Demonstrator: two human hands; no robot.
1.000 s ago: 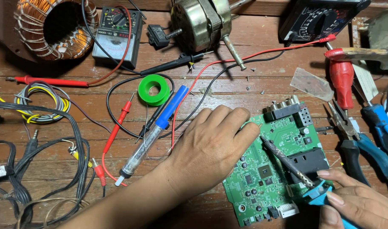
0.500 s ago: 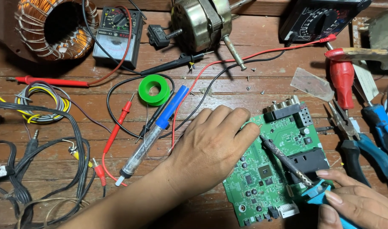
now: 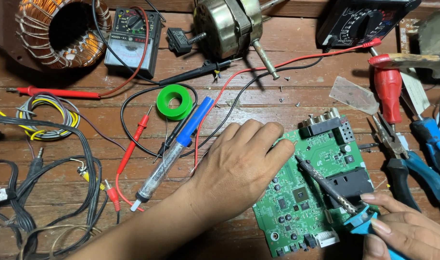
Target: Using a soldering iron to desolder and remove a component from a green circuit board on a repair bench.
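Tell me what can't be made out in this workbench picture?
- Head view: the left hand covers the left edge of the green circuit board.
- The soldering iron handle is hidden inside the right hand, which the bottom edge cuts off.
- The board's tiny parts are too small to identify.
- The black meter is cut off by the top edge.
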